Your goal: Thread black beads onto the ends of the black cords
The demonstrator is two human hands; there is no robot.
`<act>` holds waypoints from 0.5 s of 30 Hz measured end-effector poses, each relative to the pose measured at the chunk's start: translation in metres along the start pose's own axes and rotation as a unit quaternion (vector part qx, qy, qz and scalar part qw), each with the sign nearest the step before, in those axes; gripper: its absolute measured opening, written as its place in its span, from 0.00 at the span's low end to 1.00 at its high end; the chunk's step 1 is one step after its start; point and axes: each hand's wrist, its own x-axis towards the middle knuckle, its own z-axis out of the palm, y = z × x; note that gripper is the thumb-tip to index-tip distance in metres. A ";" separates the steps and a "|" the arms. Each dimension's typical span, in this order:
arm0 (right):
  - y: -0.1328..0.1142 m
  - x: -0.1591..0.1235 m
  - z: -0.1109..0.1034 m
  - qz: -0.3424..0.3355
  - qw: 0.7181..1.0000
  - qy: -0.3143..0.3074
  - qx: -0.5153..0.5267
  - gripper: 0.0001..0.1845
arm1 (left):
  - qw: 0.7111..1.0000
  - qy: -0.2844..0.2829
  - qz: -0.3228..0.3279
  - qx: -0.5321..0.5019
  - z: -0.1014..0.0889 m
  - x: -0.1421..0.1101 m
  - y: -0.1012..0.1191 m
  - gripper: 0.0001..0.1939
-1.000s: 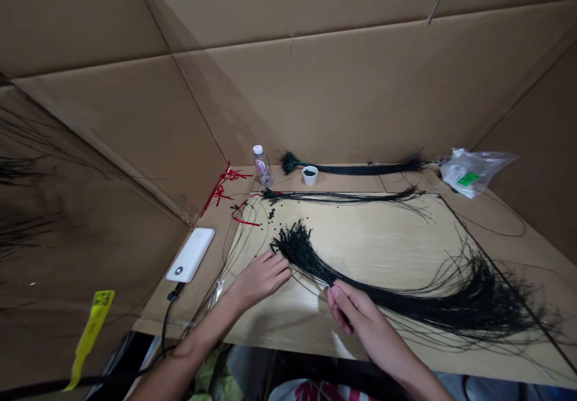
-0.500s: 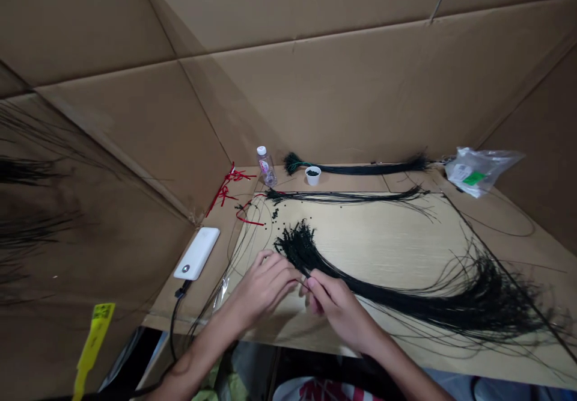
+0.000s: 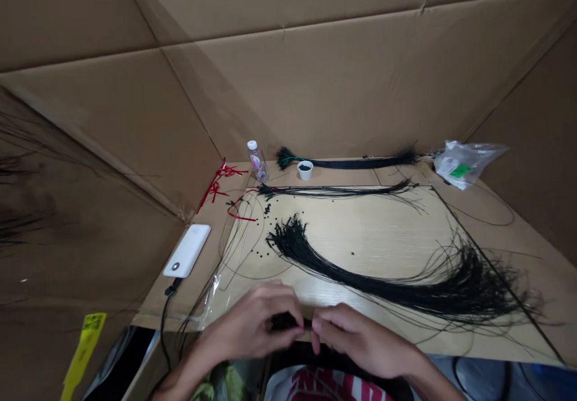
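My left hand (image 3: 252,326) and my right hand (image 3: 356,338) meet at the near edge of the table (image 3: 383,232). Their fingers pinch together around a small dark bunch of black strand ends (image 3: 283,321) held between them. Just beyond them a large bundle of thin black strands (image 3: 360,275) lies across the table, with its beaded ends at the left and its loose ends fanned out at the right. Small black beads (image 3: 264,251) are scattered near the bundle's left end.
Two more black strand bundles (image 3: 342,190) lie further back beside a small white cup (image 3: 305,169) and a clear bottle (image 3: 256,162). Red ties (image 3: 220,184), a white power bank (image 3: 187,258) with cable, and a plastic bag (image 3: 464,163) sit around. Cardboard walls enclose the table.
Both hands drew back from the big bundle toward the table's near edge and came together, now pinching a small bunch of strand ends between them. The camera view shifted slightly.
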 end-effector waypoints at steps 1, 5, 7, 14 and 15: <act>-0.001 -0.006 0.002 0.009 1.000 -0.017 0.002 0.31 | 1.000 0.003 -0.012 -0.029 0.006 -0.005 0.005 0.02; -0.007 -0.019 0.007 0.028 0.999 -0.042 -0.008 0.26 | 0.995 0.024 -0.044 -0.084 0.026 -0.022 0.017 0.09; -0.010 -0.022 0.008 0.039 0.998 -0.041 -0.010 0.25 | 0.996 0.040 -0.048 -0.070 0.030 -0.025 0.019 0.11; -0.006 -0.054 -0.001 0.065 0.998 -0.005 -0.014 0.24 | 0.997 0.067 -0.009 -0.031 0.019 -0.030 0.030 0.14; -0.002 -0.064 -0.003 0.073 0.997 0.022 -0.009 0.23 | 0.997 0.072 -0.009 -0.033 0.016 -0.032 0.031 0.14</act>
